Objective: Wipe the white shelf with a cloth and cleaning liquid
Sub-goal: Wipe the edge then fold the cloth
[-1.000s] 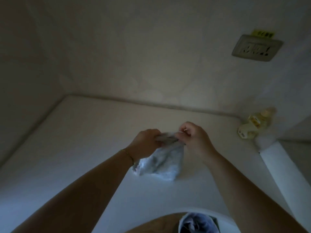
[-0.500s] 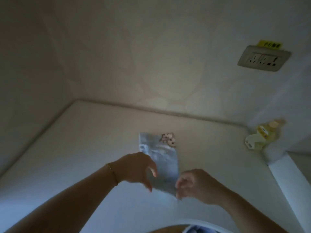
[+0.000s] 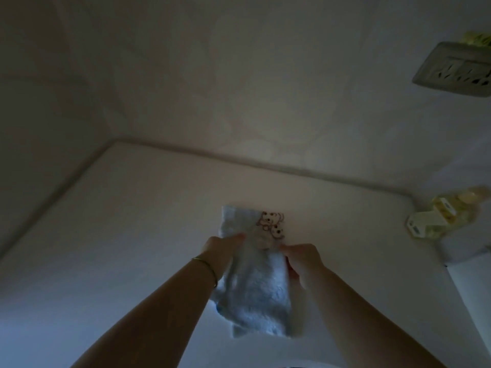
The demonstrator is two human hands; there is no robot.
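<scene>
1. The white shelf [image 3: 132, 235] filled the lower half of the view, a dim, pale surface meeting the wall along a rounded back edge.
2. A pale blue cloth [image 3: 255, 288] lay folded lengthwise on the shelf near its middle, its far end flat on the surface and its near end bunched and rumpled.
3. A small cartoon print [image 3: 271, 224] showed on the far right corner of the cloth.
4. The left hand [image 3: 221, 252] had its grip closed on the cloth's left edge, fingers curled over the fabric; a thin bracelet [image 3: 208, 266] sat on that wrist.
5. The right hand [image 3: 301, 261] pinched the cloth's right edge, fingertips pressed into the fabric across from the left hand.
6. A yellowish bottle [image 3: 441, 211] of cleaning liquid lay tipped in the shelf's far right corner, well apart from the cloth; its label was too blurred to read.
7. A wall socket [image 3: 455, 69] sat high on the right of the wall, with a yellow-green tag just above it.
</scene>
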